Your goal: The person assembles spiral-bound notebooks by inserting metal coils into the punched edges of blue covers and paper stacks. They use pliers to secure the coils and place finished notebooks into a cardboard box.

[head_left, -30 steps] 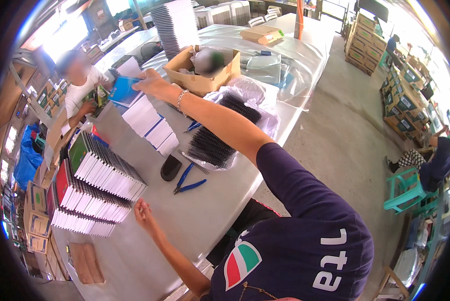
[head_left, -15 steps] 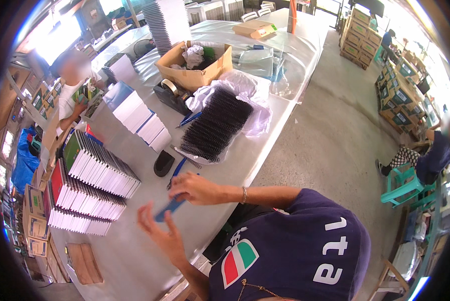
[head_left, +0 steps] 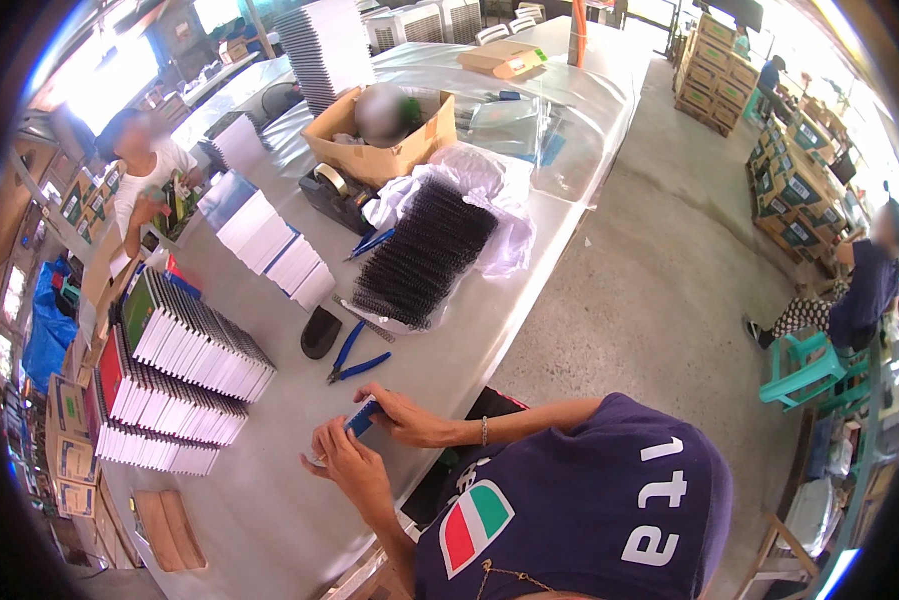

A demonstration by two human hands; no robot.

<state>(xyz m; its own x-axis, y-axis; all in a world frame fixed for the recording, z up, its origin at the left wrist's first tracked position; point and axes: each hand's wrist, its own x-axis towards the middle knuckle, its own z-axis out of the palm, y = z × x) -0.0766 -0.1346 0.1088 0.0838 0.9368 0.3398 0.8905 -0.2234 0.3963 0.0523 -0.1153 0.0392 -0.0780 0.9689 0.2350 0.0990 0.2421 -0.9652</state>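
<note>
The fingers of the left hand (head_left: 349, 462) and the right hand (head_left: 406, 418) are curled nearly closed on a thin, blue-covered paper booklet with a white edge (head_left: 364, 414), held between them over the grey plastic-covered tabletop (head_left: 269, 500); gripping it from both sides probably keeps its pages even and steady. Just beyond the fingers, blue-handled metal pliers (head_left: 362, 368) lie splayed, seemingly parked within easy reach. Farther out, a bundle of black spiral coils (head_left: 424, 250) rests on crumpled white wrapping (head_left: 514, 235), likely so they stay together. Left of the fingers, spiral-bound books with white page edges (head_left: 191, 375) stand in tight rows, perhaps to save space.
</note>
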